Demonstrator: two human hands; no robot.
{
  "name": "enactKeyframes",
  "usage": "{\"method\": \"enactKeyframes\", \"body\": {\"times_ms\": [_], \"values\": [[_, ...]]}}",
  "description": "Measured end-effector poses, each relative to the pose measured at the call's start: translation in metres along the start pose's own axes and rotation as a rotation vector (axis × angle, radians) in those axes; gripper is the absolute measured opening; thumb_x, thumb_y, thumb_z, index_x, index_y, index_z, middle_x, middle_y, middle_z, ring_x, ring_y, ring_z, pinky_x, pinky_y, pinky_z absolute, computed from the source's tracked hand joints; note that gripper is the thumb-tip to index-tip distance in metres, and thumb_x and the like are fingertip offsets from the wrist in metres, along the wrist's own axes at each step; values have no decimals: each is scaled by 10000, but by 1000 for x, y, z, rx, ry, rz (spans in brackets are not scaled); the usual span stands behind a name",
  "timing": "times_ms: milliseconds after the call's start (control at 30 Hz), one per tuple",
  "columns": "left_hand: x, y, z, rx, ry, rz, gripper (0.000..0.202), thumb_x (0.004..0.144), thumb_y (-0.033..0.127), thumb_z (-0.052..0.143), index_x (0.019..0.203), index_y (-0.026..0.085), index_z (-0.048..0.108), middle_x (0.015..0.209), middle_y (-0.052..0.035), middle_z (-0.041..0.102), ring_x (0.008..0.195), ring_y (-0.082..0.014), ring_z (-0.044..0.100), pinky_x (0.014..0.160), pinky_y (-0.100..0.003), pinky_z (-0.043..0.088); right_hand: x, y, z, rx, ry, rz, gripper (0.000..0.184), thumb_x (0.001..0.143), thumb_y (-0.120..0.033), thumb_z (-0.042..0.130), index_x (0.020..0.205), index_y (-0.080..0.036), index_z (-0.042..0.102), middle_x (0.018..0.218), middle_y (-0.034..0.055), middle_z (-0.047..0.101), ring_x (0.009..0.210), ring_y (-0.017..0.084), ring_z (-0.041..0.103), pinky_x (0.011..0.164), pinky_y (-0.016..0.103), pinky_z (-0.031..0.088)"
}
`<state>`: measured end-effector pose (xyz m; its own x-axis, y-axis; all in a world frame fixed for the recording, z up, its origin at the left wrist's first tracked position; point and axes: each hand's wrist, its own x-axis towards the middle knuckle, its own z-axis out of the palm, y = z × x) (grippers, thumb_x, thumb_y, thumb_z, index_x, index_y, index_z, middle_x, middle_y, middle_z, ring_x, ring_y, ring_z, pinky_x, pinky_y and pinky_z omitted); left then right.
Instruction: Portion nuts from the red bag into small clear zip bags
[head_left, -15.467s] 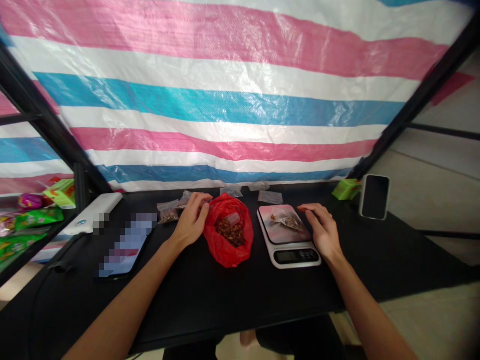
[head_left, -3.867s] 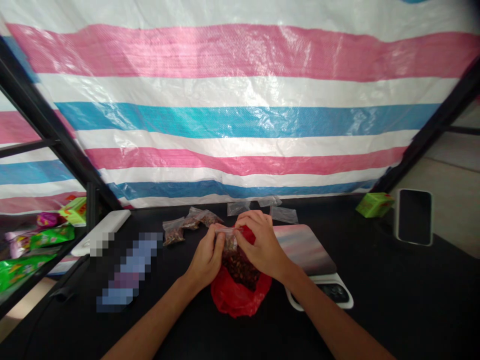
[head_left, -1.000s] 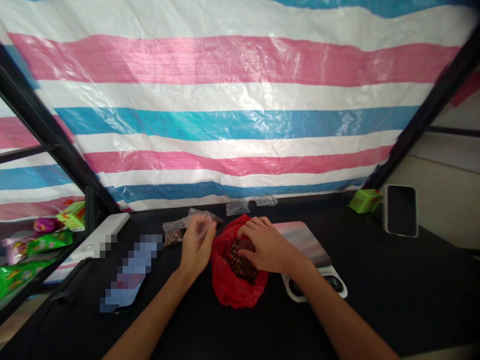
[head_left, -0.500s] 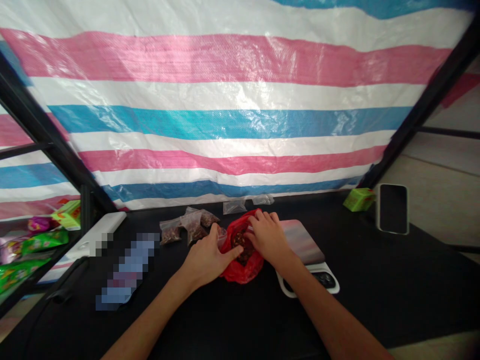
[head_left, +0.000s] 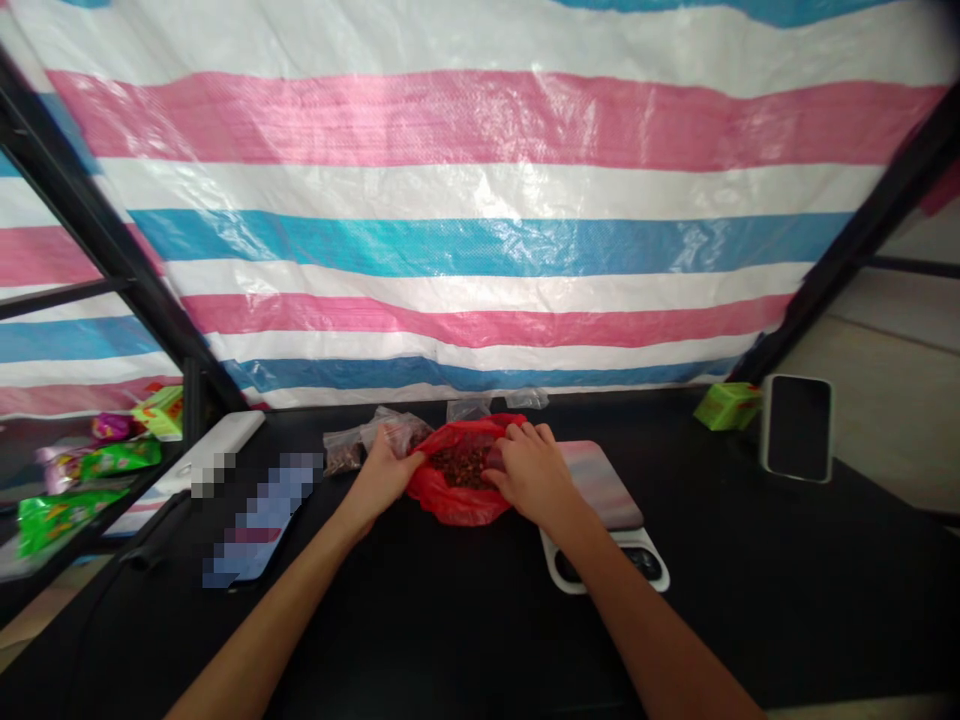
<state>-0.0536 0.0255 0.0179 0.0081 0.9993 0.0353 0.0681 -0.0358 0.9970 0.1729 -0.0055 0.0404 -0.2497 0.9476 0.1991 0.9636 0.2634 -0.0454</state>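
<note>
A red plastic bag (head_left: 469, 508) lies on the black table with its mouth spread wide. Inside it are small reddish-brown dried pieces (head_left: 463, 466), too small to name. At the left rim, my left hand (head_left: 381, 475) pinches the bag between thumb and fingers. My right hand (head_left: 534, 465) is closed over the right rim, its thumb side inside the mouth beside the dried pieces; its fingertips are partly hidden. Several small clear zip bags with dark contents (head_left: 343, 452) sit just behind my left hand and are partly covered by it.
Right of the red bag stands a white kitchen scale (head_left: 600, 485), partly under my right forearm. Flat clear bags (head_left: 469, 409) lie at the back. A phone (head_left: 266, 530) and white device (head_left: 225, 445) are left; a green box (head_left: 726, 405) and upright phone-like device (head_left: 796, 428) are right.
My left hand has moved left, stretching the red bag's mouth wider and showing more of its contents. My right hand has stayed at the right rim. The view has shifted slightly.
</note>
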Motion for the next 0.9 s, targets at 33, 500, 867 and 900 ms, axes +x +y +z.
{"method": "enactKeyframes", "body": {"times_ms": [33,500,867,900], "values": [[-6,4,-2,164,43,40,426,680,327,793,959,214,491,849,-5,636,722,-185,628,668,-297,496,0,-2,0,6,-16,-5,318,891,-444,732,1017,-154,761,1135,144,708,1100,301,590,947,420,371],[-9,11,24,289,-283,225,396,723,127,607,1022,238,374,857,43,523,716,-130,526,679,-261,466,-7,-11,-10,83,-108,-22,278,957,-438,646,1018,-190,754,1107,119,722,940,256,713,778,332,476],[-14,-16,16,363,-23,401,287,755,82,539,980,229,437,928,-3,566,870,-191,578,834,-334,450,26,-2,-11,104,-117,-152,307,913,-172,651,1214,-212,703,1210,88,665,1048,218,664,895,308,472],[-17,-17,15,384,5,372,291,761,89,544,989,231,433,937,-8,568,876,-200,583,841,-345,449,30,-3,-11,87,-111,-169,306,921,-193,659,1223,-214,705,1215,93,661,1079,225,652,923,316,465]]}}
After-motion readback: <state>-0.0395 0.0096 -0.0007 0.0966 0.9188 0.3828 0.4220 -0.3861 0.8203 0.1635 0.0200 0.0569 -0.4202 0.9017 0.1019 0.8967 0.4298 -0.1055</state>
